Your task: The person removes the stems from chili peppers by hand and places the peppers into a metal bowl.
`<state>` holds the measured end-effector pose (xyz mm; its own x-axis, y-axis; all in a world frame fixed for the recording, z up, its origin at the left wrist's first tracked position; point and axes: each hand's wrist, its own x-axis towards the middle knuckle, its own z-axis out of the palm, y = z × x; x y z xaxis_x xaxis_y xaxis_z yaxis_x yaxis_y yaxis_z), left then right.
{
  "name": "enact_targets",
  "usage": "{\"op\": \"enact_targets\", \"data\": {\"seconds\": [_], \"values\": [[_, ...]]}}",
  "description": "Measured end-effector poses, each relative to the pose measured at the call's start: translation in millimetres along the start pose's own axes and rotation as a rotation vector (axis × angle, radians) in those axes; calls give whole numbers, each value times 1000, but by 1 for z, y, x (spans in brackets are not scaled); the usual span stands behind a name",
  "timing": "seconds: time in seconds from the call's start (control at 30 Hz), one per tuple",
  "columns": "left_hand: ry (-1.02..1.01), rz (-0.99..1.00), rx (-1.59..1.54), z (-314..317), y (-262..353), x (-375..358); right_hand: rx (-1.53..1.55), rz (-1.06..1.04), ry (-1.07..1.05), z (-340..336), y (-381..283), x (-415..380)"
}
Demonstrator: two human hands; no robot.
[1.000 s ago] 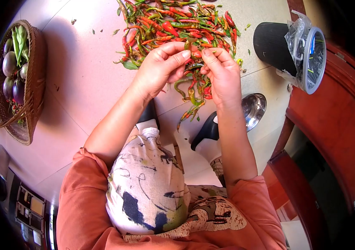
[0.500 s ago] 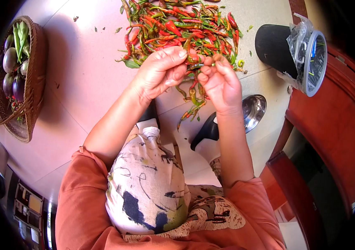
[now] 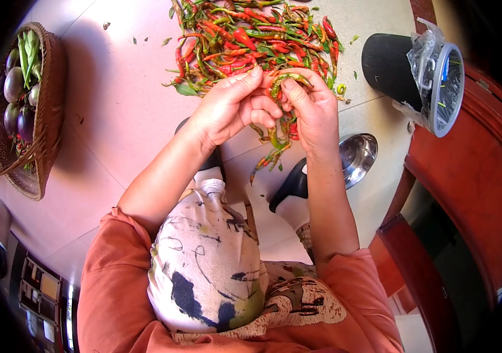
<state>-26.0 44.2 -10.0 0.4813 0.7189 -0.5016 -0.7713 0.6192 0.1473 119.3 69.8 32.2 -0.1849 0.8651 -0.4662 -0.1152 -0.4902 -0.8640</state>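
My right hand (image 3: 313, 109) pinches a curved green and red chili pepper (image 3: 292, 77) between thumb and fingers. Close beside it, on its left, is my left hand (image 3: 233, 106), with thumb and forefinger pressed together; whether anything is between them is hidden. Just beyond both hands, a pile of red and green chili peppers (image 3: 242, 38) with stems and leaves lies on the floor. A few more chili peppers (image 3: 276, 141) show below my hands, between my feet.
A wicker basket (image 3: 54, 112) holding eggplants (image 3: 14, 85) and green pods stands at left. On the right are a black bin (image 3: 387, 65) lined with a clear bag and reddish wooden furniture (image 3: 463, 153). A shiny metal bowl (image 3: 361, 156) sits by my right foot.
The chili pepper that was held between both hands is now in my right hand, turned sideways. My left fingers have moved slightly off it.
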Motion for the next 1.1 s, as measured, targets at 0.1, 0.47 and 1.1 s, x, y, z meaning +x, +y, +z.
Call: {"op": "enact_targets", "data": {"seconds": [0.1, 0.47, 1.1], "values": [[-53, 24, 11, -4, -2, 3, -22, -12, 6, -4, -1, -2], [55, -41, 291, -16, -17, 17, -603, -58, 51, -26, 23, -17], [-29, -447, 983, 63, -297, 142, 322, 464, 1371, -251, 143, -195]]}}
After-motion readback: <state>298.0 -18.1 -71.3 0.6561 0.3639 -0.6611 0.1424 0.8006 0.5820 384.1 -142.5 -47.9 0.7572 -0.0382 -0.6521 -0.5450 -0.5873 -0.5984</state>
